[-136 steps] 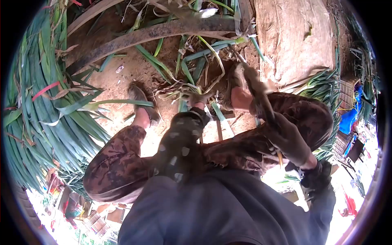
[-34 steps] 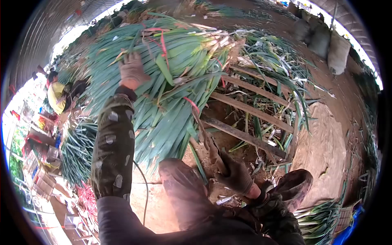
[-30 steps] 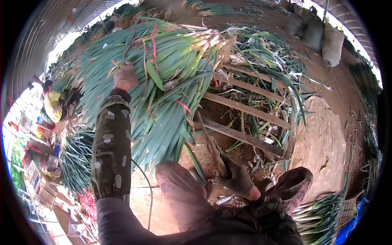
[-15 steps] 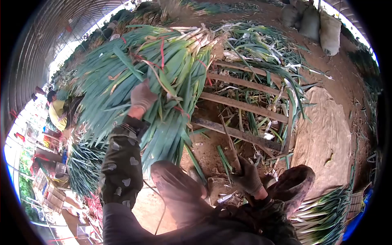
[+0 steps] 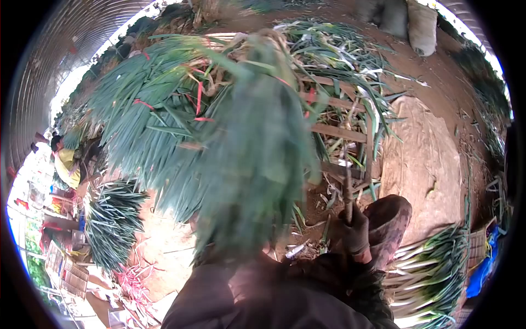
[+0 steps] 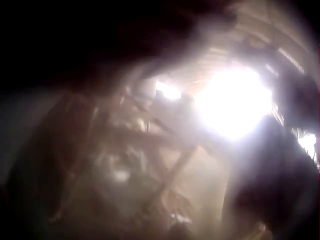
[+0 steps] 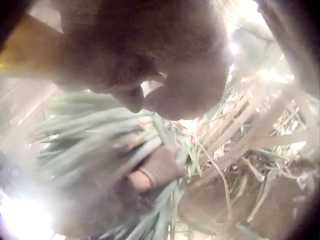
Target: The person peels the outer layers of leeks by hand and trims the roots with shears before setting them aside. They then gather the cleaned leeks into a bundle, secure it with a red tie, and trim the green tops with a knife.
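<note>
A bunch of long green onions [image 5: 263, 142], blurred by motion, hangs leaves down in front of the person's body. Its leaves hide the left hand in the head view. The right wrist view shows the gloved left hand [image 7: 162, 165] gripping among the onion leaves. My gloved right hand [image 5: 357, 233] holds a brown stick-like tool [image 5: 348, 189] upright near the right knee. A yellow end [image 7: 30, 47] shows beside that hand in the right wrist view. Behind the raised bunch lies a pile of green onions [image 5: 142, 120] tied with red strips. The left wrist view is dark and glare-washed.
A slatted wooden frame [image 5: 339, 131] stands over loose trimmings right of the bunch. Beyond it lies a flat tan sheet [image 5: 422, 164]. More green onions [image 5: 427, 274] lie at the lower right. Another person [image 5: 68, 164] sits at the left. Sacks [image 5: 422, 27] stand at the back.
The left hand, earlier pressed on the onion pile, has drawn a bunch up and toward the body. The right hand has shifted right, and its tool has swung upright.
</note>
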A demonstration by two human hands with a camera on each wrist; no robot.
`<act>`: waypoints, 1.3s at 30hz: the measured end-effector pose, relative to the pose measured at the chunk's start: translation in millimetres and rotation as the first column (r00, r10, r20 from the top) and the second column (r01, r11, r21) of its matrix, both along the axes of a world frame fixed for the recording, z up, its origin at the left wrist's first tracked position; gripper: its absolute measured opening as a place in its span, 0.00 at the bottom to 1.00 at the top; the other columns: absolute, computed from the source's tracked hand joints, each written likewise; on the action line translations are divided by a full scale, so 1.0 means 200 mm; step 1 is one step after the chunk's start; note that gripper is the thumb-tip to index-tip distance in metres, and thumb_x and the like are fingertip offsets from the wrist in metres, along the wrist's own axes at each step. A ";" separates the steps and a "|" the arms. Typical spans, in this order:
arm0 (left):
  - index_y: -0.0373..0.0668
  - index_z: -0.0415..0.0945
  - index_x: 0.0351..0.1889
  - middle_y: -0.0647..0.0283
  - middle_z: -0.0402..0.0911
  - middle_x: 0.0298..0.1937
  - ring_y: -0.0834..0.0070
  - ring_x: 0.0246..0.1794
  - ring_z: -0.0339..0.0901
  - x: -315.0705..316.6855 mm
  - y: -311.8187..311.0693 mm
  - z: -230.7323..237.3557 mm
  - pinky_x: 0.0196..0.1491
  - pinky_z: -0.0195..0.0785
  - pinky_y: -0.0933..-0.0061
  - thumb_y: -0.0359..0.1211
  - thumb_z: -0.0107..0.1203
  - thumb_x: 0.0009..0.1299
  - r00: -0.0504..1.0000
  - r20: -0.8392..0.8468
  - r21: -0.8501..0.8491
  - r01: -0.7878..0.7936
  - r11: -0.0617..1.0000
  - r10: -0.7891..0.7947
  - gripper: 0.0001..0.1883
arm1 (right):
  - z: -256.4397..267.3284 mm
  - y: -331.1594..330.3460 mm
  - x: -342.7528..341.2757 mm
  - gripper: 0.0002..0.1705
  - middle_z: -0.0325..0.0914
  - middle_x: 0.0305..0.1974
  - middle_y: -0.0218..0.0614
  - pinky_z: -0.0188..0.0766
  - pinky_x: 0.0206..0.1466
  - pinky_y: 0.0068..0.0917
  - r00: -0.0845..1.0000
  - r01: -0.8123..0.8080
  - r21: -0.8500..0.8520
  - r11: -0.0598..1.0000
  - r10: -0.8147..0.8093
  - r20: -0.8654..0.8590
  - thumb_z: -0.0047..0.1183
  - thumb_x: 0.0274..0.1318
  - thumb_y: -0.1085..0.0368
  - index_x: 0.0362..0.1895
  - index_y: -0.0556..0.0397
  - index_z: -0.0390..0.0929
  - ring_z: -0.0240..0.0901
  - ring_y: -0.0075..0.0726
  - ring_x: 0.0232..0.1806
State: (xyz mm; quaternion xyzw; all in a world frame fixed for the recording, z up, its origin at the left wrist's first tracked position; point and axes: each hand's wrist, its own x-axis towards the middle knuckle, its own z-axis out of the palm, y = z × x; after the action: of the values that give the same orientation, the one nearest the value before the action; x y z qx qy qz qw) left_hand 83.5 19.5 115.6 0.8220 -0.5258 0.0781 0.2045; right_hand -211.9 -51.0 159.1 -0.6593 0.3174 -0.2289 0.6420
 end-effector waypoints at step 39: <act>0.38 0.69 0.60 0.57 0.71 0.48 0.59 0.46 0.74 -0.08 0.25 -0.17 0.40 0.71 0.58 0.35 0.53 0.65 0.863 0.295 0.087 -0.451 0.888 0.409 0.25 | 0.38 0.07 0.08 0.38 0.81 0.35 0.47 0.76 0.45 0.33 0.856 -0.479 -0.190 0.857 0.407 -0.319 0.65 0.47 0.65 0.65 0.59 0.70 0.79 0.30 0.36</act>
State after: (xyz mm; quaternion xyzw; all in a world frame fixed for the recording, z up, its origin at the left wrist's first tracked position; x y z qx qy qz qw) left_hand 66.6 68.6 81.7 0.9135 -0.3559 0.1920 0.0451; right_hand -196.8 -37.5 234.1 -0.8186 0.2062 -0.0225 0.5356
